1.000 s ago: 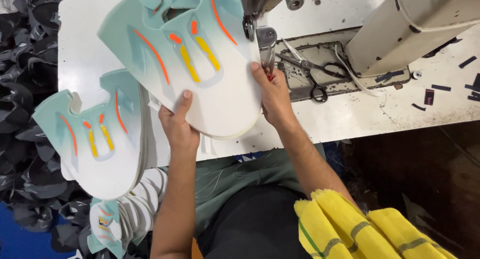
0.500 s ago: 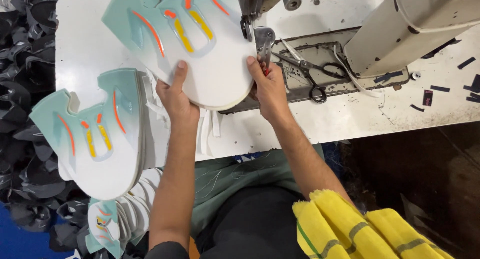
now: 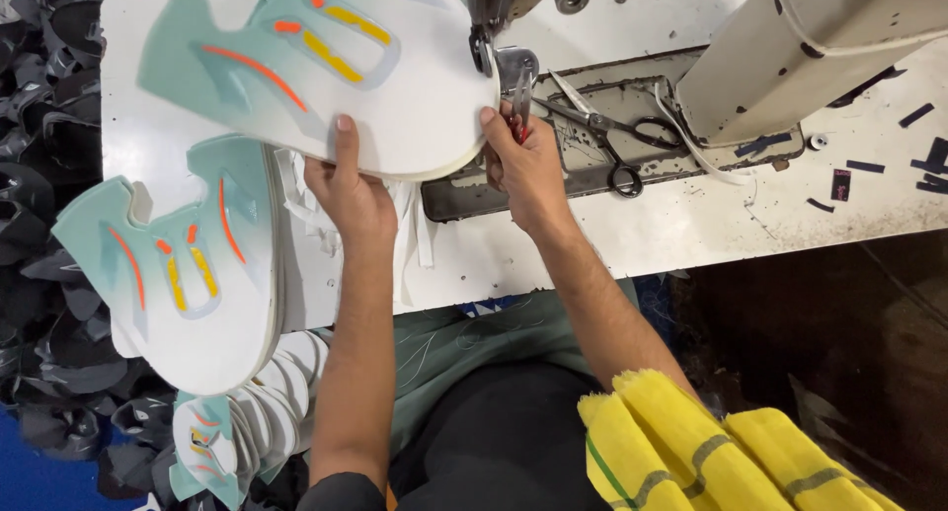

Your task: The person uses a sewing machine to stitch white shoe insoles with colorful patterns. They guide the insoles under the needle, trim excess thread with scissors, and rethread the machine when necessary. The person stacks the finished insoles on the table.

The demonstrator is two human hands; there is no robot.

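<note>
A flat white shoe-upper panel (image 3: 395, 86) with teal, orange and yellow printed shapes lies on the white sewing table, its right edge under the presser foot (image 3: 486, 49) of the sewing machine. My left hand (image 3: 348, 190) presses on the panel's near edge, thumb on top. My right hand (image 3: 523, 160) grips the panel's right edge next to the needle and also holds a small red-handled tool (image 3: 518, 106).
A stack of like panels (image 3: 188, 274) hangs off the table's left edge, with more below (image 3: 257, 422). Black scissors (image 3: 607, 141) lie on the machine bed. The machine arm (image 3: 800, 47) stands at the right. Dark scraps fill the floor on the left; yellow cloth (image 3: 691, 452) lies at my lap.
The panel has slid up and to the left under the presser foot, and both hands have followed it toward the needle.
</note>
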